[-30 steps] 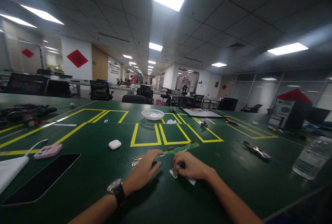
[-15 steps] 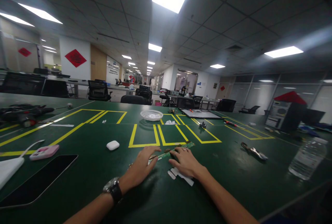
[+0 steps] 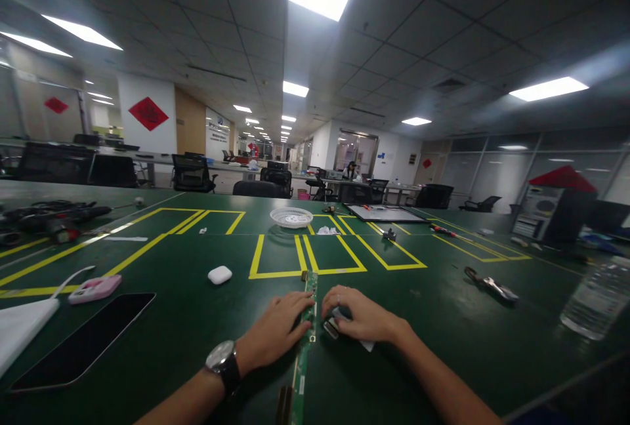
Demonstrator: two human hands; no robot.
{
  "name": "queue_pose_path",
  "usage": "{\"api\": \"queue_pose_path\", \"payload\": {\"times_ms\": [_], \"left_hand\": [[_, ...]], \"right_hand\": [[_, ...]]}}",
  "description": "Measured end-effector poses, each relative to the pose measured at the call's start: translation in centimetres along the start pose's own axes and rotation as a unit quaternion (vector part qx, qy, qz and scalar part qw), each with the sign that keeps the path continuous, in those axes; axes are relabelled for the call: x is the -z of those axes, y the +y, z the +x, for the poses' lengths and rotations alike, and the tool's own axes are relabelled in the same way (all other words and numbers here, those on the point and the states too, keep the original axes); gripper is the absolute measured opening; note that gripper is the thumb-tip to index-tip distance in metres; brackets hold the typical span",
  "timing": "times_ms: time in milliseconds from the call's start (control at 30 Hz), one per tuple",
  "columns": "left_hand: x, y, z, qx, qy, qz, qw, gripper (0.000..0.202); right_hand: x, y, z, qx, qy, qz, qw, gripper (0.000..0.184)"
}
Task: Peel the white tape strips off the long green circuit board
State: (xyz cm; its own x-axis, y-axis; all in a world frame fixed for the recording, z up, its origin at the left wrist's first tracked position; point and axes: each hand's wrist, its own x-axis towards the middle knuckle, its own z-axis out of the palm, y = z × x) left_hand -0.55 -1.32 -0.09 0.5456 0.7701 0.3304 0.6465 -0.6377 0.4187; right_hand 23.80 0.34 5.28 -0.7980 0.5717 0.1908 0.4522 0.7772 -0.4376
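Note:
A long, narrow green circuit board [image 3: 306, 333] lies on the green table [image 3: 443, 340], pointing straight away from me between my hands. My left hand [image 3: 275, 333], with a watch on its wrist, rests palm down with fingers stretched, touching the board's left edge. My right hand [image 3: 357, 317] lies on the board's right side with fingers bent over small white and metal pieces [image 3: 331, 329]. A white slip [image 3: 365, 345] shows under that hand.
A white earbud case [image 3: 219, 274], a pink gadget [image 3: 94, 288], a dark tablet [image 3: 83, 340] and a white block [image 3: 22, 326] sit to the left. A white basket [image 3: 291, 217], pliers [image 3: 491, 284], a water bottle [image 3: 593, 300] and yellow taped boxes lie beyond.
The circuit board lay slanted crosswise ahead of my hands; it has been turned and now runs lengthwise towards me between them. Both hands stayed on the table near it.

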Motion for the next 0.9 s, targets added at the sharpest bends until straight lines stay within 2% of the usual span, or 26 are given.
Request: {"api": "queue_pose_path", "payload": {"times_ms": [133,267,467,633,767,900], "left_hand": [[-0.2,0.1,-0.2,-0.008,-0.015,0.026,1.0,0.04],[-0.1,0.1,-0.2,-0.011,-0.02,0.032,0.999,0.04],[0.4,0.6,-0.2,0.003,-0.023,0.034,0.999,0.036],[0.2,0.4,-0.1,-0.007,-0.011,0.053,0.999,0.035],[0.1,0.3,0.0,-0.011,-0.003,0.063,0.998,0.034],[0.2,0.4,0.0,-0.018,-0.004,0.072,0.997,0.032]], "right_hand": [[1.3,1.7,-1.1,-0.026,-0.056,0.007,0.998,0.048],[1.6,1.6,-1.3,-0.032,-0.093,0.015,0.995,0.056],[1.1,0.9,-0.6,-0.027,-0.084,0.024,0.996,0.049],[0.5,0.8,-0.3,-0.031,-0.06,-0.027,0.997,0.037],[0.0,0.3,-0.1,-0.035,-0.057,-0.065,0.996,0.042],[-0.4,0.1,0.1,-0.013,-0.061,-0.047,0.997,0.048]]}}
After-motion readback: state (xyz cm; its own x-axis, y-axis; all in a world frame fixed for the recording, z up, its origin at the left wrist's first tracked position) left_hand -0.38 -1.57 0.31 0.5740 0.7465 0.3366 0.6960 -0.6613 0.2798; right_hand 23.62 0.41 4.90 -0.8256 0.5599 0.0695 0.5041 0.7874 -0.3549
